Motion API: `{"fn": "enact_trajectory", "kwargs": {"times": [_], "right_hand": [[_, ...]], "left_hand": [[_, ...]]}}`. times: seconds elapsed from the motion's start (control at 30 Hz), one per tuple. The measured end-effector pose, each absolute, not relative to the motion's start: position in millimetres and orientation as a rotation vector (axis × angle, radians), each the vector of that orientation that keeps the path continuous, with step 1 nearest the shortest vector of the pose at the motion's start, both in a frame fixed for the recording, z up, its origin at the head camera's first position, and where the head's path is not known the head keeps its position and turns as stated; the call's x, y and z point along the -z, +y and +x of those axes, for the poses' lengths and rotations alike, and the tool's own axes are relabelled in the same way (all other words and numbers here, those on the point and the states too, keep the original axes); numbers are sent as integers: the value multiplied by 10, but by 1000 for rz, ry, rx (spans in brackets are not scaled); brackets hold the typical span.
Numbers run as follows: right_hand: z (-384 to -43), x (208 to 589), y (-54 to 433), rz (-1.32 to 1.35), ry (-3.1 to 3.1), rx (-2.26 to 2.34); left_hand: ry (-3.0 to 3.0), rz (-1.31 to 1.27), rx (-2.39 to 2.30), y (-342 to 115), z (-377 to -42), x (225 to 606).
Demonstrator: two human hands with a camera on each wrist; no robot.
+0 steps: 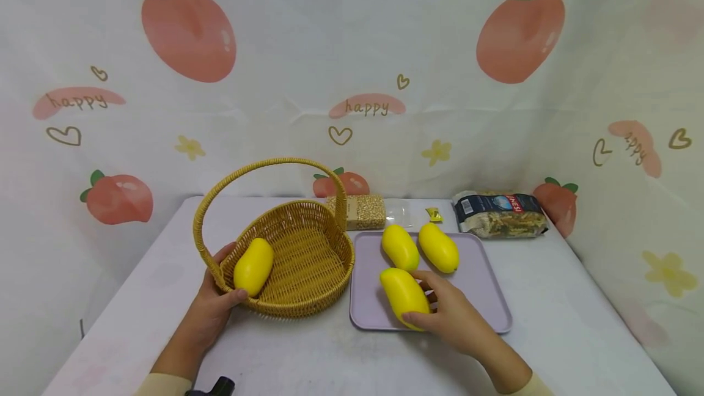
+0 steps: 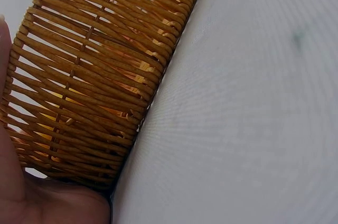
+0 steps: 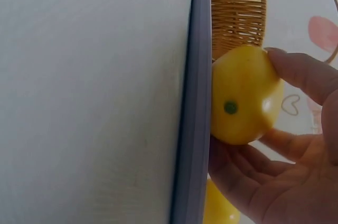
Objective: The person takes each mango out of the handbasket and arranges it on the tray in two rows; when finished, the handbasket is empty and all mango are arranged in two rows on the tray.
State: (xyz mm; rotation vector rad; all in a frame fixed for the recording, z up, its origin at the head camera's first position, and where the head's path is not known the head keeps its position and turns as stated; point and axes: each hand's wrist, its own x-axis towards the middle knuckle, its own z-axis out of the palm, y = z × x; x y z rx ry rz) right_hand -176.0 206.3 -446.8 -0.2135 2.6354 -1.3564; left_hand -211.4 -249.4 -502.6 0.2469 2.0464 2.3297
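My left hand (image 1: 216, 301) grips the left rim of a wicker basket (image 1: 308, 261) with a tall arched handle, thumb over the front edge. Inside the basket, against its left wall, lies one yellow mango (image 1: 254, 267). On the right, my right hand (image 1: 448, 310) holds another mango (image 1: 404, 298) between thumb and fingers, over the front of a lilac tray (image 1: 489, 298). In the right wrist view this mango (image 3: 245, 97) shows a green stem spot and sits right at the tray's surface. Two more mangoes, a left one (image 1: 400, 248) and a right one (image 1: 439, 248), lie farther back on the tray.
Behind the tray lie a pack of grains (image 1: 365, 211), a small yellow wrapped candy (image 1: 434, 215) and a bag of pasta (image 1: 500, 214). A printed cloth (image 1: 275, 121) hangs behind the white table (image 1: 308, 359). A black object (image 1: 220, 386) shows at the front edge.
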Motion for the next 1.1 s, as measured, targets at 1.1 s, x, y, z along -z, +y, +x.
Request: {"fn": "enact_trajectory", "kwargs": {"times": [1.1], "right_hand": [[-1724, 4475, 1999, -45, 2661, 1306]], "left_hand": [[2046, 255, -2333, -2491, -2107, 5026]]}}
